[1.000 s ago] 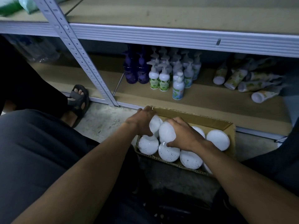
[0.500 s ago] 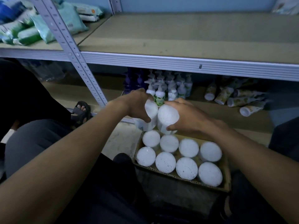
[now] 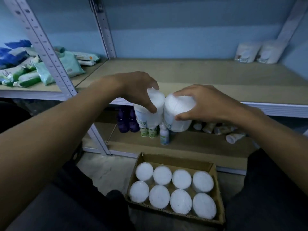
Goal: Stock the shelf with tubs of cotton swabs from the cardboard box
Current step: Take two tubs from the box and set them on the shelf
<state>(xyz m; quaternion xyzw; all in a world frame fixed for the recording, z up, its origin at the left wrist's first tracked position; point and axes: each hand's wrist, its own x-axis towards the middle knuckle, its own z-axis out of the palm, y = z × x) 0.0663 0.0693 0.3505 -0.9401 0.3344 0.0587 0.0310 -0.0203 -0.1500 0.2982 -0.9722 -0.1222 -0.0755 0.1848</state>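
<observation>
My left hand [image 3: 138, 88] grips one white tub of cotton swabs [image 3: 152, 112] from above. My right hand [image 3: 201, 103] grips a second white tub [image 3: 179, 114]. Both tubs touch side by side in the air, level with the front edge of the middle shelf [image 3: 183, 75], which is bare wood in front of me. Below, on the floor between my knees, the open cardboard box [image 3: 176, 161] holds several more white-lidded tubs [image 3: 162, 175] in two rows.
Grey perforated shelf uprights [image 3: 48, 54] stand at left. Green and blue soft packs [image 3: 48, 70] lie on the left bay. Two white pouches [image 3: 257, 52] stand at the shelf's back right. Pump bottles [image 3: 128, 121] and tubes [image 3: 233, 137] fill the lower shelf.
Both hands have lifted the two tubs out of the box, rising from the box to the level of the middle shelf's edge. My view has tilted upward.
</observation>
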